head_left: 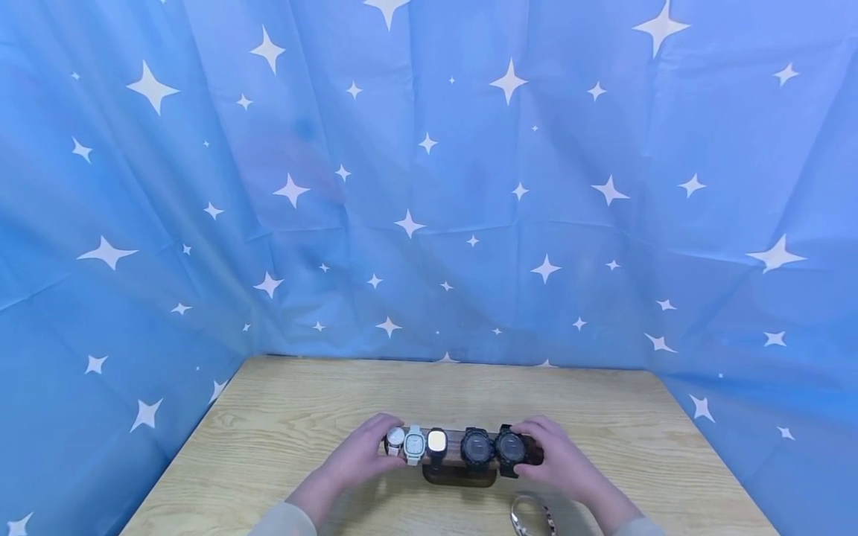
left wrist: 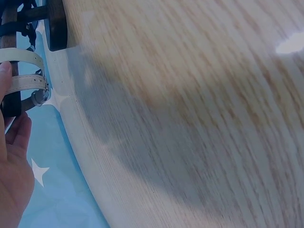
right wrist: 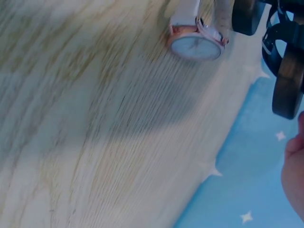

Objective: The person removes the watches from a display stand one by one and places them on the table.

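Gripping both ends of dk wood bar [head_left: 454, 447] w/ L hand [head_left: 362, 452] & R hand [head_left: 553, 458], showing rd + sq watches [head_left: 477, 448], leaving room btwn it & grained tabletop's [head_left: 302, 394] far edge.

We can read no text, brand or number. We find the dials of the dark watches [head_left: 477, 448], the pale square watch [head_left: 415, 444] and the small round watch [head_left: 395, 436] too small, and the loose watch's [right wrist: 195, 47] face too blurred.
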Demonstrator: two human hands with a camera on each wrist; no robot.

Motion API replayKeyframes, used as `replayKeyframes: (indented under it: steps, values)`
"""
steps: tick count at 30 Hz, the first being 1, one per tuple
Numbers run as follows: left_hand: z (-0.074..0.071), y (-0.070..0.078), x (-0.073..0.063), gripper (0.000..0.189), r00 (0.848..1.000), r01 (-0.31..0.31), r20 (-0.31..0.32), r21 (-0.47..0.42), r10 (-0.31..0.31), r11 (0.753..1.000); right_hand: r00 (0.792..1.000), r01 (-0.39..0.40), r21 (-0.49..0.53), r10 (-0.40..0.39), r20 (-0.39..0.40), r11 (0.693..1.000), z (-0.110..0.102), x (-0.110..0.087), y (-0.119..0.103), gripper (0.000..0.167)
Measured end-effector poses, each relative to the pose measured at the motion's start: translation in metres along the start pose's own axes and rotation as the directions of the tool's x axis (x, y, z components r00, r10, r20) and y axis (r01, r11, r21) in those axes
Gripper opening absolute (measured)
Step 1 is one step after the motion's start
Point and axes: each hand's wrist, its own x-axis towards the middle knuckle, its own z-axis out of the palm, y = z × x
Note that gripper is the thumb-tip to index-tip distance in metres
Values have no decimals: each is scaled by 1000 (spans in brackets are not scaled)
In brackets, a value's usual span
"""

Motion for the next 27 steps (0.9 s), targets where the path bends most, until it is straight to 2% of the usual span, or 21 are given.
replayKeyframes:
  steps: [9,16,20,27]
  values:
    - [1,-2,0,58,1000,19,12,-13,-19,1000,1000,1,-2,-1,4,1000,-8,-6,6,55]
    - [2,-3,0,58,1000,17,12,-19,-17,1000,1000,22,-36,-23,-17,999,-3,-3,2,64]
    - [2,-3,0,58,1000,16,14,-17,-16,1000,1000,12,-38,-12,7,999,0,0,-1,62]
    - [2,-3,0,58,1000,15,10,-13,-15,1000,999,43,-92,-45,-17,995,-4,-4,3,59]
